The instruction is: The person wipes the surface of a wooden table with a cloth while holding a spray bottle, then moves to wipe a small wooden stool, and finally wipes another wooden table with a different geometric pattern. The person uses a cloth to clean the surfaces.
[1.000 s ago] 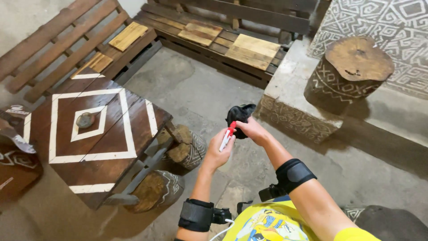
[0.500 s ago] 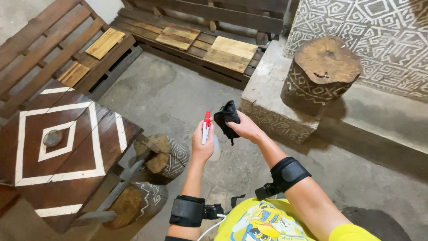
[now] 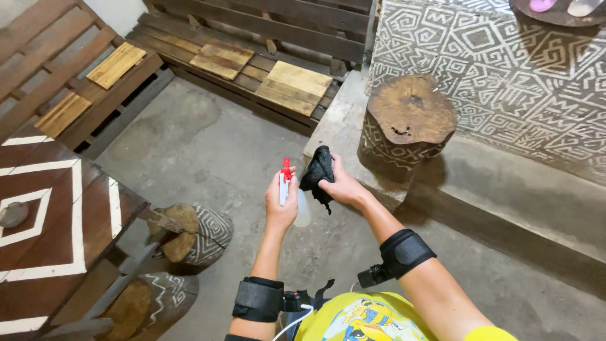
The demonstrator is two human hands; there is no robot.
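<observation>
- Scanning from the far left, I see the brown table top (image 3: 57,221) painted with white diamond lines, well to the left of the spray bottle, with a small grey stone (image 3: 12,214) lying on it.
- Behind that table, up and left of the bottle, I see pallet seating (image 3: 95,95) with pale wooden boards laid on it.
- Just below and left of the bottle I see two log stools (image 3: 196,233) with white painted patterns, standing on the concrete floor (image 3: 208,145).
- My left hand (image 3: 281,205) is clenched around the spray bottle (image 3: 289,189), which stands upright in mid-air over the floor; its red nozzle top sticks up above the fingers and the pale body shows below the palm.
- Just right of the bottle, close to touching it, my right hand (image 3: 344,187) grips a black cloth (image 3: 317,173) bunched in the fingers, a corner hanging down.
- Both forearms carry black straps (image 3: 404,252).
- Right of the bottle and a little further away I see a tree stump (image 3: 409,123) with a patterned side, on a concrete ledge (image 3: 505,183).
- Behind the stump is a wall (image 3: 505,69) covered in white geometric patterns.
</observation>
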